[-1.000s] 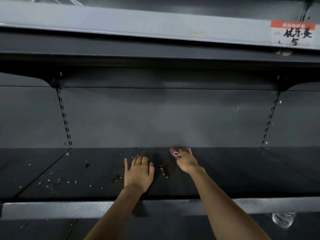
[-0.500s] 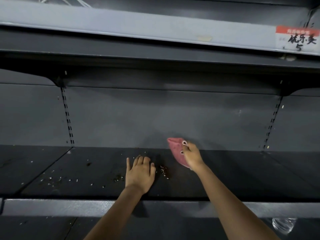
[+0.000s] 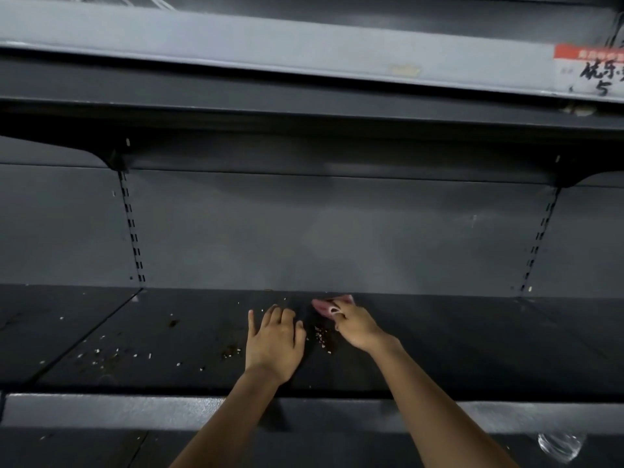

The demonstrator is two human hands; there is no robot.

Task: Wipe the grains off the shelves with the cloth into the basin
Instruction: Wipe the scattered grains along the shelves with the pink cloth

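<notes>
My right hand (image 3: 354,327) grips the pink cloth (image 3: 332,304) at the back of the shelf (image 3: 472,339); my left hand (image 3: 274,342) lies flat, fingers relaxed. I should pull the grains (image 3: 320,336) forward in one low stroke. The clear basin (image 3: 559,445) below right looks empty.

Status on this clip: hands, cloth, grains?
Left hand flat on shelf, open. Right hand grips pink cloth at back wall. Grains piled between hands, more scattered left. Basin not seen.
</notes>
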